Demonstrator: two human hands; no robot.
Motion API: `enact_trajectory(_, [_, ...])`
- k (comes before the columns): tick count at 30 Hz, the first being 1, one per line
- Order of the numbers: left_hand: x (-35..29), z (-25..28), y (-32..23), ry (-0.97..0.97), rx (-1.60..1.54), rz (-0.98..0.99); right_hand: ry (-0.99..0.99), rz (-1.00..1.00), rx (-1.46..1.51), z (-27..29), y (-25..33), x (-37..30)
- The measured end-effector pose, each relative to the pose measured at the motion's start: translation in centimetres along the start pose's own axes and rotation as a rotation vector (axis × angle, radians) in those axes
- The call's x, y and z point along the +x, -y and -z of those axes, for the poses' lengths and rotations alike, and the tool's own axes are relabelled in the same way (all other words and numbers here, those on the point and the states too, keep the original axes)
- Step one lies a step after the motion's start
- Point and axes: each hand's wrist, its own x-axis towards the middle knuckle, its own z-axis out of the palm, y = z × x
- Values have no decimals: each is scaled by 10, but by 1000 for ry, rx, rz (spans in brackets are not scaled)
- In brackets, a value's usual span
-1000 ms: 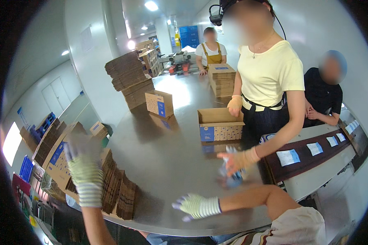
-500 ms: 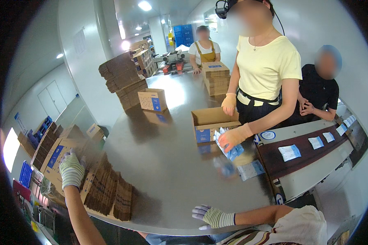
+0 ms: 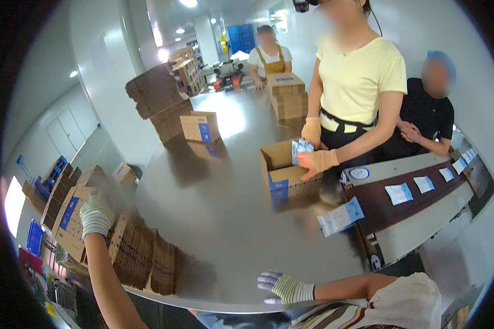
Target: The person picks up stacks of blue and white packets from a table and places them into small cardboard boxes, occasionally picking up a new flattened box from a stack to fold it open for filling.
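Note:
At the left, my left hand [image 3: 97, 217], in a striped knit glove, lies against the printed cardboard carton [image 3: 67, 226]. Its fingers reach upward, stretched out, with blurred tips; no firm grip shows. Beside it stand tightly packed flattened cartons [image 3: 142, 253]. My right hand [image 3: 286, 288], gloved alike, rests palm down near the table's front edge, fingers spread and holding nothing. Across the table, a person in a yellow top puts a blue-and-white packet [image 3: 301, 151] into an open carton [image 3: 290, 179] with orange-gloved hands. Another packet [image 3: 340, 217] lies by the conveyor's end.
A metal table [image 3: 230, 241] spans the middle. On the right, a conveyor belt [image 3: 376, 211] carries several packets. Farther back are a closed carton [image 3: 200, 127], stacked flat cartons [image 3: 169, 122] and another carton stack [image 3: 287, 98]. Two more people are at the back and right.
The other person's hands have moved the packet from the tabletop into the open carton. Belt packets have shifted nearer. My left hand stays at the carton; my right hand has barely moved.

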Motion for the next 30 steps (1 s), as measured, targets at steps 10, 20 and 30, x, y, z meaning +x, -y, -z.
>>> enact_trajectory(10, [8, -48, 22, -399, -132, -33, -41, 20, 5, 19, 5, 6])
enact_trajectory(20, [-118, 20, -13, -1002, -178, -194, -78, 6, 95, 9, -4, 7])
enact_trajectory(30, [-252, 28, -65, -966, -1183, -343, -510, 911, -43, 315, 136, 59])
